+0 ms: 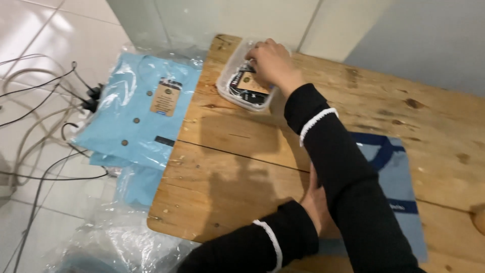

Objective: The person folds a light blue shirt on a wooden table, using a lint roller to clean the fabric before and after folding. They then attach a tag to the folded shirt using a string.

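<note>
**Right hand in the tray, left hand flat on the blue sheet**

The right hand [273, 63] reaches across the wooden table [237, 167] to its far corner and sits on top of a clear plastic tray [228, 76]. The fingers curl down onto the stack of brown-and-black paper tags [248, 87] lying inside; the fingertips are hidden under the knuckles, so I cannot tell whether a tag is actually pinched or only touched. The tray lies near the table's far left corner, close to the white wall.

The left hand [317, 202] is mostly covered by the right forearm in its black sleeve. What shows of it lies against the near-left edge of a blue fabric piece [399, 177] with darker blue stripes, spread flat on the table. How its fingers stand, spread or closed, cannot be made out.

Off the table's left edge, a light blue buttoned shirt [136, 116] lies folded in a clear plastic bag, a brown tag on its front, overlapping the table's edge. More crumpled clear plastic bags [116, 237] sit below it on the white tile floor, and grey and black cables [45, 101] trail across the tiles at far left.
</note>
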